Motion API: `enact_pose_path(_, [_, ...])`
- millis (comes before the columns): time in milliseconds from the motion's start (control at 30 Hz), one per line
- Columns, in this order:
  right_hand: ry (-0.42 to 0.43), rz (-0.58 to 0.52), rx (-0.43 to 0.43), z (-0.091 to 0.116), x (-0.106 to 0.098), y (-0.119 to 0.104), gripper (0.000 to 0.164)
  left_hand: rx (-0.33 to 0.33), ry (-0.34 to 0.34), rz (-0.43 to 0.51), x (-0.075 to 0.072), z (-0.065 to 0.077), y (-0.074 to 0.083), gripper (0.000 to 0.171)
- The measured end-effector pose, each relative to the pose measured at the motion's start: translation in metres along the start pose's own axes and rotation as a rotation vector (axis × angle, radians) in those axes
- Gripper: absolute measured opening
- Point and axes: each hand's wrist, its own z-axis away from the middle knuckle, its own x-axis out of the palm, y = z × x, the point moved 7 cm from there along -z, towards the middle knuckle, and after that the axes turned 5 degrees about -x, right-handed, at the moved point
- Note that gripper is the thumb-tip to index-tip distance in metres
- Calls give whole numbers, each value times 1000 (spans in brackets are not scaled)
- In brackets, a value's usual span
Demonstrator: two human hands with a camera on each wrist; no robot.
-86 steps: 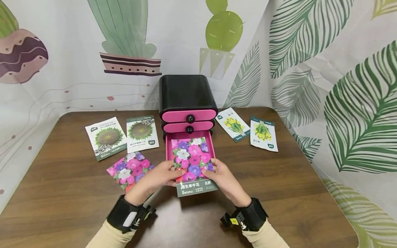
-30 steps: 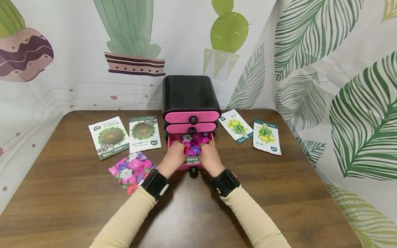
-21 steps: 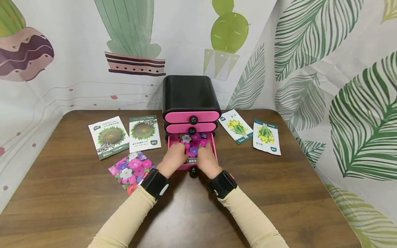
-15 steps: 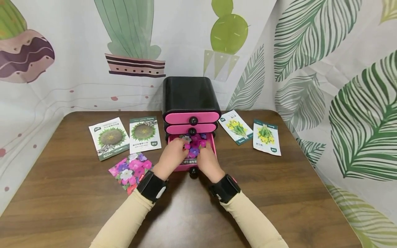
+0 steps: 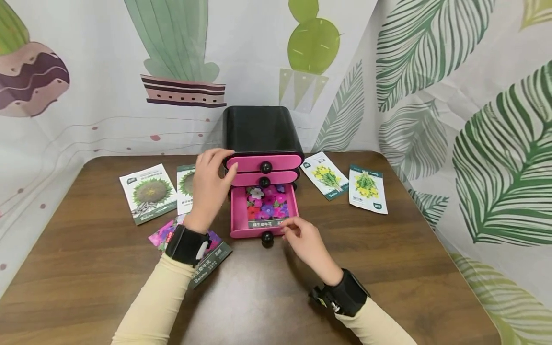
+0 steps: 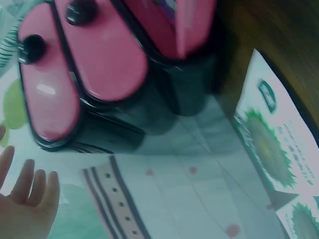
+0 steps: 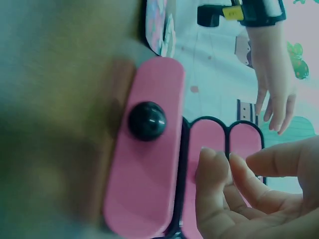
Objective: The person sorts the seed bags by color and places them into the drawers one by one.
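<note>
A black cabinet (image 5: 262, 129) with pink drawer fronts stands at the table's back. Its bottom drawer (image 5: 238, 211) is pulled out, and a petunia seed packet (image 5: 266, 203) lies inside. My left hand (image 5: 209, 187) is raised beside the cabinet's upper left corner, fingers loosely bent; the left wrist view shows the hand (image 6: 30, 204) apart from the cabinet. My right hand (image 5: 305, 242) hovers at the drawer's front right corner. In the right wrist view, nothing sits between the right hand's (image 7: 259, 189) loosely curled fingers, near the black-knobbed drawer front (image 7: 144, 189).
Another petunia packet (image 5: 211, 263) lies on the table (image 5: 258, 306), partly under my left wrist. Two sunflower packets (image 5: 151, 191) rest left of the cabinet, one partly covered by my hand. Two yellow-flowered packets (image 5: 366, 189) lie on the right. A printed cloth (image 5: 258, 57) hangs behind.
Both hands have come out of the drawer, leaving the petunia packet flat inside. My left hand has moved up and left; my right hand has drawn back toward the drawer's front right corner.
</note>
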Motion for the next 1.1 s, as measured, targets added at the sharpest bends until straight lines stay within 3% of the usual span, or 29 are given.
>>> enact_pose_path(133, [-87,-83,62,9,8,14,13,-48,-113,-11,10,-8,-19,45])
enact_pose_path(267, [-154,-137,58,15,19,15,13,-76,-235,-42,19,-13,-31,57])
enact_pose_path(367, [-203,-146,49,19,29,11,12,-91,-279,-59,23,-14,-35,59])
enact_pose_path(667, [-279,-127,17,19,58,-3,12,-116,-293,-73,32,-15,-33,57])
enact_pose_path(900, [-290,-47,-60,10,79,-21,11,-83,-263,-86,29,-19,-31,51])
enact_pose_path(1100, [-341,31,-111,4,106,-42,12,-67,-289,-113,29,-22,-29,48])
